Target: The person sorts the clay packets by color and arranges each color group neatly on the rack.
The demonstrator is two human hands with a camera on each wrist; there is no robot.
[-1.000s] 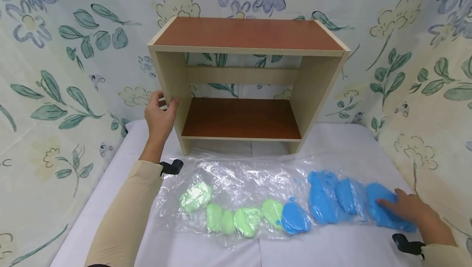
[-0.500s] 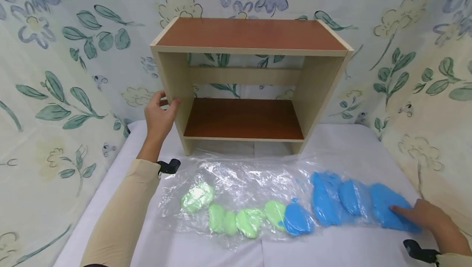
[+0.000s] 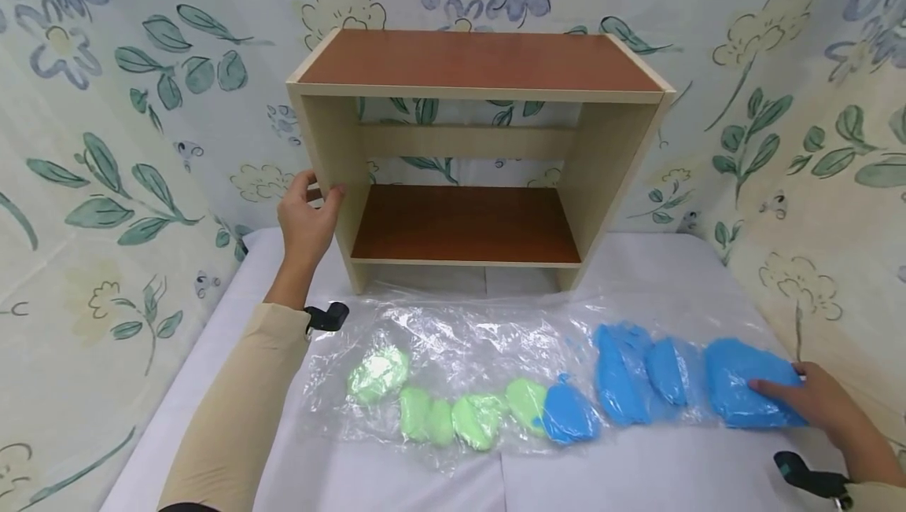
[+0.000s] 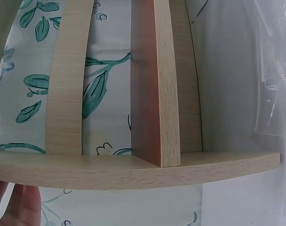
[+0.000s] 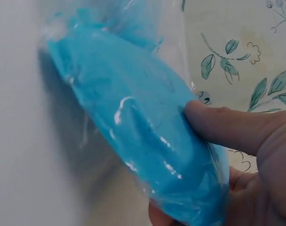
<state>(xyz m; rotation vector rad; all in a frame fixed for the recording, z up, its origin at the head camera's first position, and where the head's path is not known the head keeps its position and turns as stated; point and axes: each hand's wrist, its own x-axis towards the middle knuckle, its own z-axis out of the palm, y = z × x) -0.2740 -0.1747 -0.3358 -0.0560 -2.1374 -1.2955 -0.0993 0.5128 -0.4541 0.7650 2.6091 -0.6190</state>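
Now that right fingers (image 5: 227, 123) are pinching the blue packet (image 5: 128, 99) between them, it is rising, left fingers (image 3: 300, 184) gripping the shelf (image 3: 477, 64).

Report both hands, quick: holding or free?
Left hand: holding the wooden shelf by its side.
Right hand: holding the rightmost blue packet.

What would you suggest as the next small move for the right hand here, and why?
I'd probably have the right hand lift the rightmost blue packet gently: its thumb and fingers hold that packet, and clear plastic seems to join it to the neighbouring blue packet, so a sharp pull might drag both. The left hand is at the side of the shelf unit.
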